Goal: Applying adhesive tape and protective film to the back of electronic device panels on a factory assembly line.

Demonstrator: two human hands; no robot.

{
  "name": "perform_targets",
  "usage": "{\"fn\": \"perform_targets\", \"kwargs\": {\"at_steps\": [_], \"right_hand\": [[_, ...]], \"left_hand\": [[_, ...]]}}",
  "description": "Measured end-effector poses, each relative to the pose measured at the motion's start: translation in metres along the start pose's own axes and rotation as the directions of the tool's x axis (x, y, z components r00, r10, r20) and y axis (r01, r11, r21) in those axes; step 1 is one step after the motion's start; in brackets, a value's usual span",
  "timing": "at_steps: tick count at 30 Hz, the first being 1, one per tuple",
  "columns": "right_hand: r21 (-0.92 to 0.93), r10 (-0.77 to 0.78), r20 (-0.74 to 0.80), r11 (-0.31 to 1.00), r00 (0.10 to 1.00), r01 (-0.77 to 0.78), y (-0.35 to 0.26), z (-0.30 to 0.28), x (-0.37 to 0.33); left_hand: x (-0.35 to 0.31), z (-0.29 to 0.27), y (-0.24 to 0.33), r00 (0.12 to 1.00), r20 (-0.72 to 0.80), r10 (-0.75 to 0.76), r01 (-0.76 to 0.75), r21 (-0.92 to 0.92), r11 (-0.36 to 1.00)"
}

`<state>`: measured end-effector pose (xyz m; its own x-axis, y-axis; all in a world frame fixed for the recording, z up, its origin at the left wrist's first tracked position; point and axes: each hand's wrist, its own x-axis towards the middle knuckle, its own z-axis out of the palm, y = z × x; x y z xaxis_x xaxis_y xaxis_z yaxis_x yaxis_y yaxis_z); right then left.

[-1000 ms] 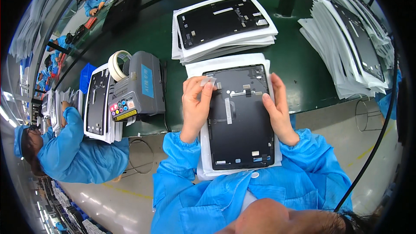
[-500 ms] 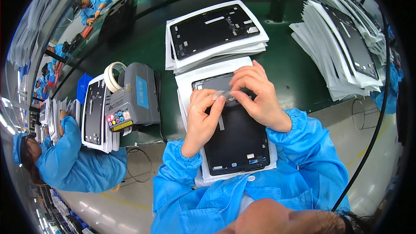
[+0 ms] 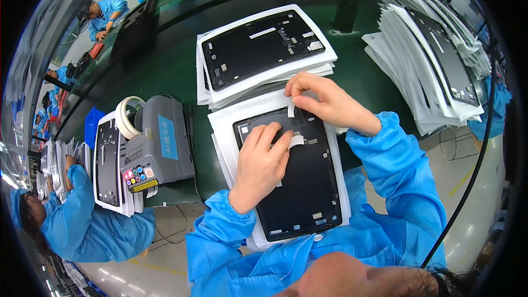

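A black flat panel [image 3: 300,179], like a tablet's back cover, lies on white foam sheets in front of me. My right hand [image 3: 327,102] is above the panel's far right part, thumb and forefinger pinching a short white strip [image 3: 291,110] that hangs down. My left hand [image 3: 261,162] lies low over the panel's left half, fingers bent and closed. From beneath its fingertips a second white curled strip [image 3: 296,141] sticks out over the panel; the exact grip is partly hidden. Small pale and silvery patches dot the panel's edges.
Beyond lies another black panel [image 3: 264,47] on stacked white sheets. A grey tape dispenser [image 3: 165,143] with a cream tape roll [image 3: 127,116] stands left, beside a further panel [image 3: 107,159]. A tall stack of sheets and panels [image 3: 423,71] stands right. A co-worker [image 3: 82,209] sits left.
My hands, together at one translucent strip before, are now apart. The right has risen with a strip; the left has come down toward the panel with another. The view has shifted slightly.
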<state>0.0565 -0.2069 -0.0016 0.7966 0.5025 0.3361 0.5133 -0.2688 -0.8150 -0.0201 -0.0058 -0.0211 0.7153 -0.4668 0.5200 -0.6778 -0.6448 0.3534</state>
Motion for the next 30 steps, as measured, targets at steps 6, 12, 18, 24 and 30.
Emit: {"fn": "perform_targets", "kwargs": {"at_steps": [6, 12, 18, 24, 30], "right_hand": [[-0.137, -0.031, 0.067, 0.990, 0.997, 0.040, 0.007, 0.011, 0.003], [-0.175, 0.037, 0.120, 0.984, 0.992, -0.016, 0.001, 0.007, 0.009], [-0.196, 0.017, 0.120, 0.981, 0.993, 0.007, 0.000, 0.007, 0.009], [-0.238, 0.025, 0.116, 0.971, 0.993, 0.003, -0.001, 0.009, 0.009], [-0.267, -0.009, 0.120, 0.963, 0.993, 0.041, -0.002, 0.010, 0.010]], "left_hand": [[-0.002, 0.002, 0.001, 1.000, 0.016, 0.005, -0.006, 0.015, 1.000], [-0.002, 0.001, 0.001, 1.000, 0.019, 0.008, -0.008, 0.011, 1.000], [-0.001, 0.003, 0.000, 1.000, 0.000, -0.022, 0.022, -0.033, 0.999], [0.006, 0.000, 0.004, 0.995, 0.013, -0.103, 0.104, -0.091, 0.990], [0.011, -0.002, 0.006, 0.992, 0.058, -0.109, 0.112, -0.055, 0.992]]}}
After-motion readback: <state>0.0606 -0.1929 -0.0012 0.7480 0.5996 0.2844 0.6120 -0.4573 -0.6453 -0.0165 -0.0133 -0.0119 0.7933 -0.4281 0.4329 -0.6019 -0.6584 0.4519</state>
